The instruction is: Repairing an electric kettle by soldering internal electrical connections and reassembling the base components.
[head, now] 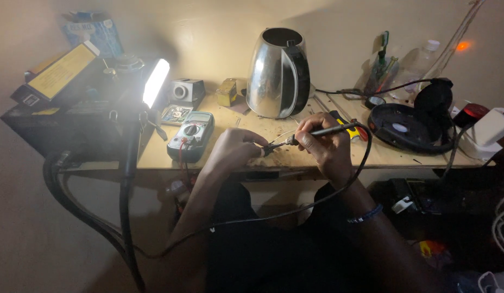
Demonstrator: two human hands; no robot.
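We're gripping soldering iron [322,131] in right hand [323,142], left hand [234,151] pinching small part at tip; kettle [278,73] w/ base [405,128] apart, joint unfinished.

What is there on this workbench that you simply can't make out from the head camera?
- What the left hand pinches: hidden under its fingers, and too small to identify.
- The soldering iron tip in the right hand: whether it touches anything is too small and dim to tell.
- The multimeter dial setting: too small.
- Items left of the lamp: washed out by its glare.
- Things under the table: lost in shadow.
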